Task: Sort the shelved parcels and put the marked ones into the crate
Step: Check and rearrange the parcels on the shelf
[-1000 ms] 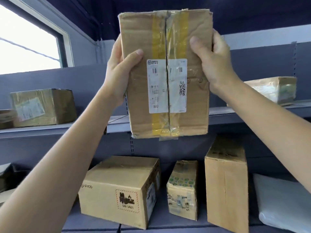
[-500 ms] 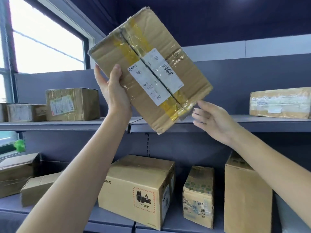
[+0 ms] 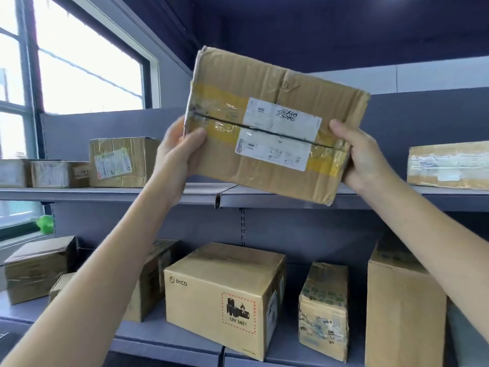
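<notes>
Both hands' fingers (image 3: 341,131) apparently around parcel (image 3: 264,83)

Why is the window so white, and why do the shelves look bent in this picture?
In the head view, the window is blown out by daylight, so nothing outside shows; the wide-angle lens bows the upper shelf and stretches the forearms; clear tape on the held parcel throws glare, and its label print is too soft to read fully.

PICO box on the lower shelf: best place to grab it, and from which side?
Probably two hands on the opposite side faces of the PICO box, coming from the front. It sits flat with a corner turned toward the camera, too wide for one hand. Gaps show beside it toward the small taped box and the partly hidden box.
</notes>
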